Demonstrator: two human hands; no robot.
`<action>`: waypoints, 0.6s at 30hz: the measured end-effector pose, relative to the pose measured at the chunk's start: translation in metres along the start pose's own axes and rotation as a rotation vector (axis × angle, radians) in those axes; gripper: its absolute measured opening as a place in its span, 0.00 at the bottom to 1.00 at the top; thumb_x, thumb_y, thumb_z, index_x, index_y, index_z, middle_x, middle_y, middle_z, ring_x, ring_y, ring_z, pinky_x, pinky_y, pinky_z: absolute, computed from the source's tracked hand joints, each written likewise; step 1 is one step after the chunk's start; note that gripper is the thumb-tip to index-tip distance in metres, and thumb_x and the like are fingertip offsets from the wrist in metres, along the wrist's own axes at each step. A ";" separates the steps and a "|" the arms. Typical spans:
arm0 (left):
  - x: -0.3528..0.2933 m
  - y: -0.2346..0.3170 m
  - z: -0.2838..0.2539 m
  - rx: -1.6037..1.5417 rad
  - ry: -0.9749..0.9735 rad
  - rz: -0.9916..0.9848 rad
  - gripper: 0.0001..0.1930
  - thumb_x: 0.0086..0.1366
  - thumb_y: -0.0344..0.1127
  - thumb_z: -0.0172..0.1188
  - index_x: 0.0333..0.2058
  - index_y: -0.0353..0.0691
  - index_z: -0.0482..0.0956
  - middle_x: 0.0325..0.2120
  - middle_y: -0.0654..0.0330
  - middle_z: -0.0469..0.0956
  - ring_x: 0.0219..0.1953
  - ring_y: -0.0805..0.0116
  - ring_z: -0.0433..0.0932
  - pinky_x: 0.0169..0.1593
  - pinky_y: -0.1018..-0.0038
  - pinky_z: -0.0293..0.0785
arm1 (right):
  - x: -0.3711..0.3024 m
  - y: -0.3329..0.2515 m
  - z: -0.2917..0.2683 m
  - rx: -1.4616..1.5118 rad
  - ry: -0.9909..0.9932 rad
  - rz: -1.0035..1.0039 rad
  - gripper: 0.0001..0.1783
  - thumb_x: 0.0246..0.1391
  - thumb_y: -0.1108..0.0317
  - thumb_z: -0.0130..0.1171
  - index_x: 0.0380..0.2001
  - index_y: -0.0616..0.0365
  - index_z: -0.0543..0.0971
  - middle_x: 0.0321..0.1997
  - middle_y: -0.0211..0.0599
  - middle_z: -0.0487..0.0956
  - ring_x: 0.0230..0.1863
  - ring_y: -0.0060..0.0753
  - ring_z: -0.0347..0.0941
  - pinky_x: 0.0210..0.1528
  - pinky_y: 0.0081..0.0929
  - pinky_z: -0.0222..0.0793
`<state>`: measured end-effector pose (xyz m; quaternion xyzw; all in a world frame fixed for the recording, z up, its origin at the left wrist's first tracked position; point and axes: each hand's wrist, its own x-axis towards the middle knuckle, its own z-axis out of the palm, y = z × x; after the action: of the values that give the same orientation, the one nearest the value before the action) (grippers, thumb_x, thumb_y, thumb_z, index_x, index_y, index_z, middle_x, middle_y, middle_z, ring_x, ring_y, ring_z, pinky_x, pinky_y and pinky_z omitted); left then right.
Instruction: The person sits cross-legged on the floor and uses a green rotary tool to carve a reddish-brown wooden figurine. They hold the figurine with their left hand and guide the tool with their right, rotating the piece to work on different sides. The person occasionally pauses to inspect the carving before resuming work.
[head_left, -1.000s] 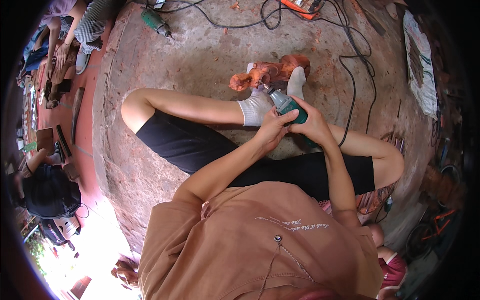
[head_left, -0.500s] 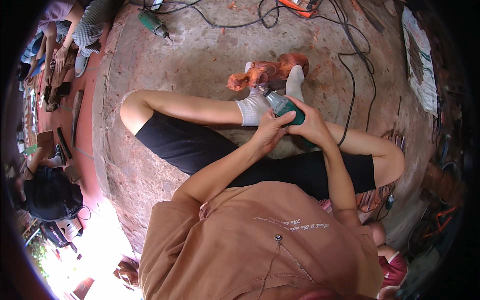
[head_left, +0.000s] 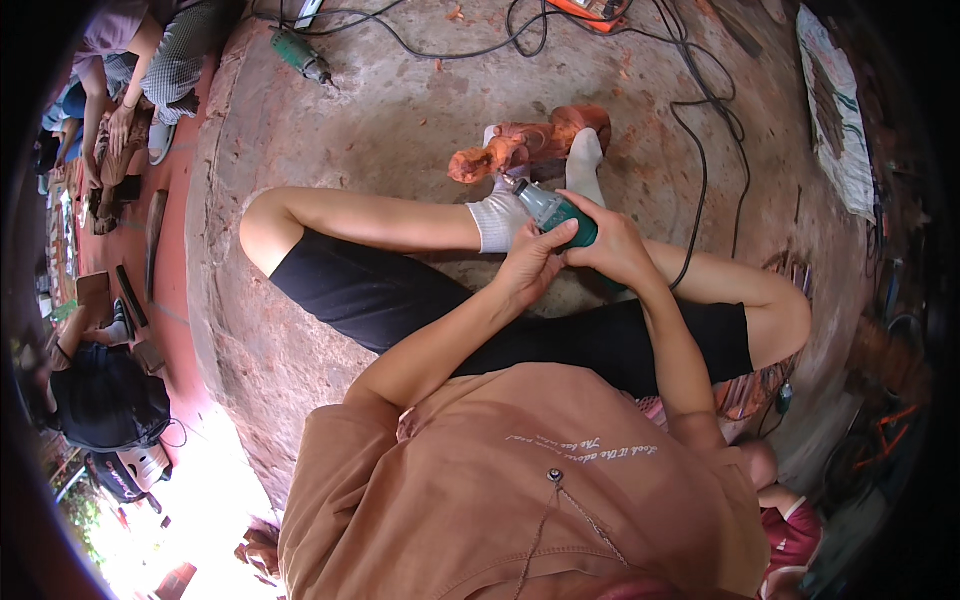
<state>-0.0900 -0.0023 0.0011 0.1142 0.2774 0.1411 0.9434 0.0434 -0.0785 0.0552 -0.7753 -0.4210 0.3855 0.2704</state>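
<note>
Both my hands are closed round a green and grey die grinder (head_left: 560,215). My left hand (head_left: 535,262) grips its near left side with the thumb laid over the body, while my right hand (head_left: 612,243) wraps the right side. The tool's tip meets or almost meets a reddish carved wood figure (head_left: 530,145) at its left part; contact is too small to tell. The figure lies sideways, braced between my two feet in white socks (head_left: 584,170). A black cord trails from the grinder past my right leg.
Another green grinder (head_left: 300,54) lies on the stained concrete floor (head_left: 400,90) at the far left. Black cables (head_left: 690,60) wind across the back and right. A white sack (head_left: 838,120) lies at the far right. Other people (head_left: 105,390) sit at the left, one with hands on a dark wood piece (head_left: 110,180).
The grinder and both hands have shifted slightly left with the view. The figure stays between my feet, and its left end looks slightly turned.
</note>
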 end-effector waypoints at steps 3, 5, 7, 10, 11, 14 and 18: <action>-0.001 0.001 0.002 0.012 0.002 -0.002 0.24 0.59 0.29 0.68 0.52 0.36 0.68 0.46 0.58 0.76 0.48 0.65 0.78 0.51 0.65 0.79 | -0.001 0.001 0.000 -0.004 0.007 -0.004 0.45 0.30 0.60 0.69 0.61 0.41 0.72 0.42 0.53 0.81 0.45 0.54 0.79 0.48 0.39 0.73; -0.002 0.001 0.005 0.024 0.018 0.007 0.24 0.59 0.29 0.68 0.52 0.36 0.68 0.46 0.58 0.76 0.48 0.65 0.78 0.50 0.65 0.79 | -0.002 0.002 -0.001 0.011 0.020 -0.024 0.45 0.30 0.61 0.69 0.61 0.43 0.72 0.42 0.54 0.81 0.45 0.54 0.79 0.48 0.39 0.73; 0.001 -0.002 0.004 0.028 -0.008 0.002 0.25 0.59 0.29 0.68 0.52 0.36 0.67 0.45 0.58 0.76 0.48 0.65 0.78 0.50 0.65 0.79 | -0.004 0.005 -0.001 0.039 0.040 -0.058 0.45 0.30 0.61 0.69 0.61 0.44 0.71 0.42 0.54 0.81 0.45 0.54 0.79 0.48 0.39 0.73; 0.002 -0.001 0.004 0.055 -0.017 -0.026 0.25 0.59 0.29 0.68 0.52 0.36 0.67 0.45 0.58 0.76 0.47 0.65 0.78 0.50 0.65 0.80 | -0.005 0.010 0.000 0.071 0.051 -0.043 0.46 0.30 0.62 0.68 0.61 0.47 0.71 0.42 0.55 0.81 0.45 0.54 0.79 0.48 0.39 0.73; 0.002 0.000 0.005 0.068 -0.015 -0.039 0.25 0.59 0.29 0.68 0.52 0.36 0.67 0.45 0.58 0.76 0.47 0.65 0.78 0.49 0.65 0.80 | -0.005 0.010 -0.001 0.065 0.045 -0.038 0.46 0.30 0.62 0.68 0.61 0.47 0.71 0.42 0.55 0.81 0.45 0.54 0.79 0.47 0.38 0.73; -0.002 0.002 0.006 0.078 -0.030 -0.028 0.25 0.61 0.30 0.66 0.54 0.34 0.65 0.47 0.55 0.75 0.50 0.63 0.78 0.54 0.64 0.79 | -0.005 0.008 -0.001 0.047 0.035 -0.036 0.46 0.30 0.62 0.69 0.61 0.46 0.71 0.42 0.55 0.81 0.45 0.54 0.79 0.47 0.39 0.73; 0.001 -0.001 0.000 0.019 -0.025 0.008 0.26 0.60 0.29 0.67 0.54 0.35 0.65 0.48 0.56 0.75 0.50 0.64 0.77 0.53 0.64 0.79 | -0.003 0.003 0.000 -0.001 0.029 -0.041 0.45 0.30 0.60 0.69 0.61 0.43 0.72 0.42 0.54 0.81 0.44 0.55 0.79 0.48 0.39 0.73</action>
<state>-0.0887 -0.0033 0.0004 0.1260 0.2664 0.1408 0.9452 0.0440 -0.0828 0.0544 -0.7722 -0.4330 0.3683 0.2838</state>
